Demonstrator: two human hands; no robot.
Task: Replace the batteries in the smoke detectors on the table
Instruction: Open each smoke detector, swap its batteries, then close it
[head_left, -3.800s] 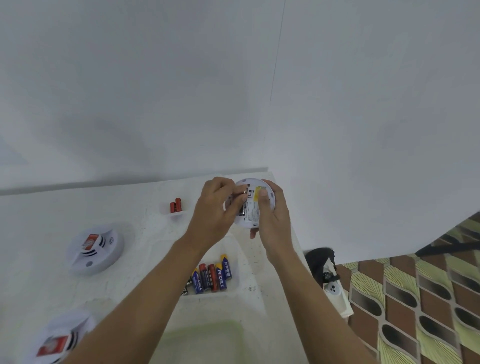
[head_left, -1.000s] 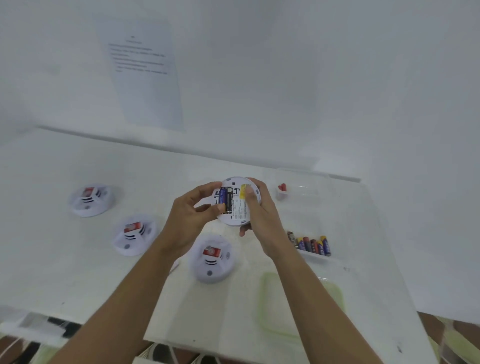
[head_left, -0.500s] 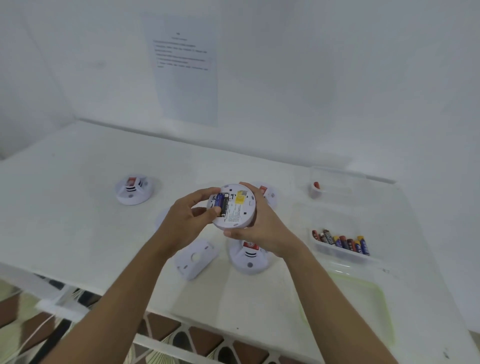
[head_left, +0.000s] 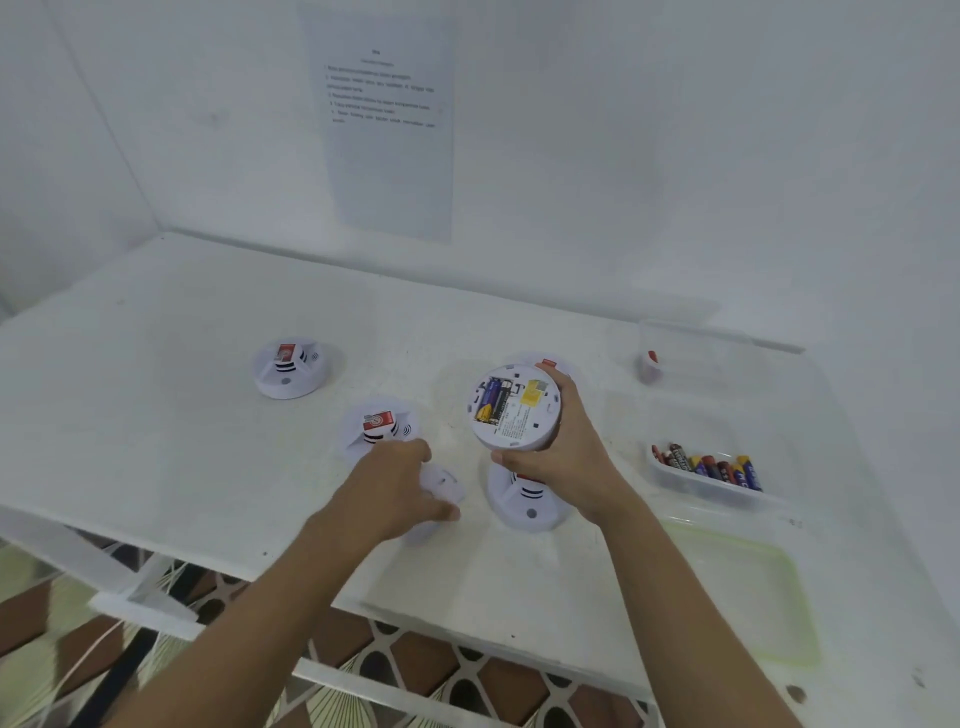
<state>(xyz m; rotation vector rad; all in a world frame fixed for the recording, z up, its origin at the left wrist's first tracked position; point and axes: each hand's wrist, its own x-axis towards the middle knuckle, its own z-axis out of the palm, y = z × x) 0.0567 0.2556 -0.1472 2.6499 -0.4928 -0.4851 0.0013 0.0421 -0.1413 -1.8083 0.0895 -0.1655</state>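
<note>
Both my forearms bare, reaching forward from below, wrists near straight. My right hand (head_left: 566, 457) raised, back of hand toward me, palm away; fingers wrap the far side of a smoke detector (head_left: 514, 408), thumb hooked under its near rim, detector just left of the palm. My left hand (head_left: 389, 488) sits lower, palm down, knuckles up, blurred; fingers and thumb curl round a white cover (head_left: 441, 483) at its fingertips. Hands apart, not touching.
</note>
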